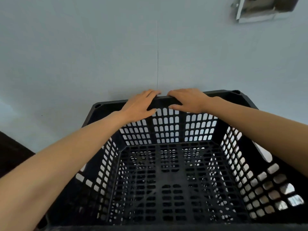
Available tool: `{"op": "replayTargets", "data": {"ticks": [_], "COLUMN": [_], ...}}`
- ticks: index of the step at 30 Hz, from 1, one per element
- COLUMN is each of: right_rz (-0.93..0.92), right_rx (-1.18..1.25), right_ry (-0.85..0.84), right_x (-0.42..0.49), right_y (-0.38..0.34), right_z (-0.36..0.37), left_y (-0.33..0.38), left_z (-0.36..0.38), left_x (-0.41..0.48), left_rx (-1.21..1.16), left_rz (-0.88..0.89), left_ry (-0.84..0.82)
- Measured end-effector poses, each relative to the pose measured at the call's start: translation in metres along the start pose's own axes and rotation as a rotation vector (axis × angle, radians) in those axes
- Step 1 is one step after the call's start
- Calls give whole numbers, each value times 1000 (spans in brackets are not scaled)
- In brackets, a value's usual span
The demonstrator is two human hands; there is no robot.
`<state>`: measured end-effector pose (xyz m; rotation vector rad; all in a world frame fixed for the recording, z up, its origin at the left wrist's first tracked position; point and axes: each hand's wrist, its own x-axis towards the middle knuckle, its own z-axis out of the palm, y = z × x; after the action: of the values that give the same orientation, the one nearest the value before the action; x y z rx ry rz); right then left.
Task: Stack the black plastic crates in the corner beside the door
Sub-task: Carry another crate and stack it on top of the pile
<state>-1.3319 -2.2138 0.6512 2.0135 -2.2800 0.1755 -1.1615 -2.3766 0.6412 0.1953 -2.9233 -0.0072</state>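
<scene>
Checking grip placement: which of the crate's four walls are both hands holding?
The far wall, against the pale room wall: left hand and right hand grip its top rim; the other walls are untouched.

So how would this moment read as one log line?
left hand: on far rim | right hand: on far rim | black crate: empty, against wall

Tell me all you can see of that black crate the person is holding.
The crate looks like black moulded plastic, open on top and empty. Its walls and floor are grids of small rounded slots, with light showing through the walls. A solid rim runs round the top, with a round hole at each far corner. It is seen from above, its far side close to a pale wall. The left hand and right hand grip the far rim side by side, fingers over the edge, thumbs inside.
</scene>
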Motion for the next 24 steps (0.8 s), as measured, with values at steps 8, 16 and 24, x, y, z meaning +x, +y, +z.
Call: {"op": "replayTargets", "data": {"ticks": [8,16,24], "right_rz": [10,70,158], "right_rx": [-96,-172,-162], "right_ry": [93,-80,-75], "right_x": [7,-1,-28], "right_y": [1,-17,-59], "right_z": [12,-5,-18], "left_y": [0,7,28], "left_z": [11,-15,-23], "left_x": [4,7,-42], "left_rx": [133,136,222], "left_rz": [-1,-54,-137], "left_ry": [24,-270,-148]}}
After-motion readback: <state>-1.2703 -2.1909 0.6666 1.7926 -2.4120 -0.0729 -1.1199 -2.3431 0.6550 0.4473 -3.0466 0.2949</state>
